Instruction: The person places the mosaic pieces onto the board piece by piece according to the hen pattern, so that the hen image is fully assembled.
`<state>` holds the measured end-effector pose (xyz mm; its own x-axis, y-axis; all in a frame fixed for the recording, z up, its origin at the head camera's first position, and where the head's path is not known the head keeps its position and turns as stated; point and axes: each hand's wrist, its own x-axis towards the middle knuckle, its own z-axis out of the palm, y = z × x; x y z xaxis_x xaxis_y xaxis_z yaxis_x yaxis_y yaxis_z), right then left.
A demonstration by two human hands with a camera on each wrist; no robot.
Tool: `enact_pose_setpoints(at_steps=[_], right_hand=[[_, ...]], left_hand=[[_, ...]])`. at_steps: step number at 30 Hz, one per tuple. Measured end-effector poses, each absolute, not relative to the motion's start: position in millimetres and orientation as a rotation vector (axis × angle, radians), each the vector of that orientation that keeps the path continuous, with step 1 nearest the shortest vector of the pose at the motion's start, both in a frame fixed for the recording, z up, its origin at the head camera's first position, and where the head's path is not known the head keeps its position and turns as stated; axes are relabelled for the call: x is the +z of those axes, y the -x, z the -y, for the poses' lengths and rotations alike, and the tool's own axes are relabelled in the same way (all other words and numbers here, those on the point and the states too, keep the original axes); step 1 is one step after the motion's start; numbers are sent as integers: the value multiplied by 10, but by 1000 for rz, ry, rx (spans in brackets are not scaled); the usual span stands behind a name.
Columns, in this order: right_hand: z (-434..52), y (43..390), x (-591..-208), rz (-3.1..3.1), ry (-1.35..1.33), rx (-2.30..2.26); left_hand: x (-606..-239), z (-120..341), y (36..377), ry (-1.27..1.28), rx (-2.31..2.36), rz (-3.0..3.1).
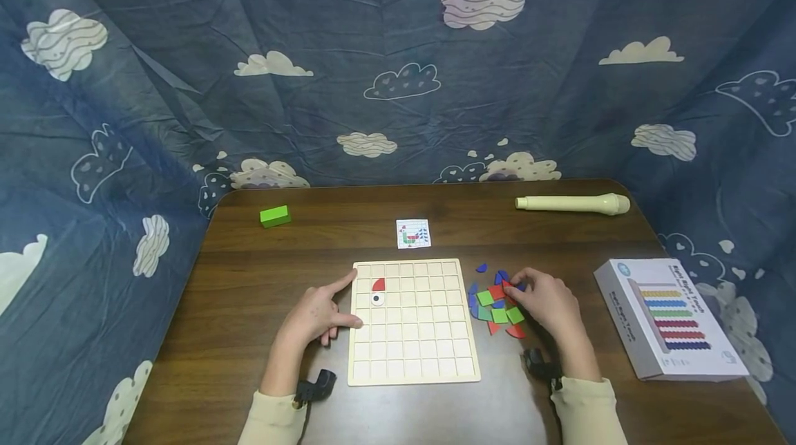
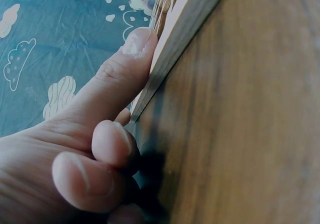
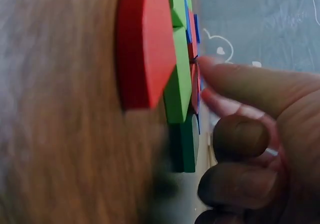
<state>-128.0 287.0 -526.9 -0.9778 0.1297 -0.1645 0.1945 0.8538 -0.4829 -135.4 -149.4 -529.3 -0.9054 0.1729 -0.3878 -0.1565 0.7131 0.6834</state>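
Table [image 1: 236,293], left hand [image 1: 313,314] touching board [image 1: 415,334], right hand [image 1: 548,300] at tiles [image 1: 499,316]

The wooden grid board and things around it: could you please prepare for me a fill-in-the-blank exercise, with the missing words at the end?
1. In the head view, the left hand touches the wooden grid board along its ____ edge.
2. The round eye piece lies directly below a quarter-circle piece coloured ____.
3. The lone rectangular block on the left is coloured ____.
4. In the head view, the printed box is on the table's ____ side.

Missing words: left; red; green; right.
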Motion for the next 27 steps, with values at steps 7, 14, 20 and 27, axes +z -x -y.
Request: enact_pose_setpoints(at_steps=[7, 14, 20, 27], right_hand=[[-2808, 1303, -5287, -2929, -274, -739], [-2795, 1319, -5301, -2966, -231, -751], [-2803, 1312, -5307, -2944, -267, -749], [-2759, 1283, -5293, -2954, -282, -704]], left_hand=[[-5290, 1493, 1364, -3, 1050, -2492], [-5284, 1497, 1367, 2, 1044, -2492], [-5275, 1491, 1367, 17, 1046, -2479], [-5299, 1492, 1353, 10, 1021, -2493]])
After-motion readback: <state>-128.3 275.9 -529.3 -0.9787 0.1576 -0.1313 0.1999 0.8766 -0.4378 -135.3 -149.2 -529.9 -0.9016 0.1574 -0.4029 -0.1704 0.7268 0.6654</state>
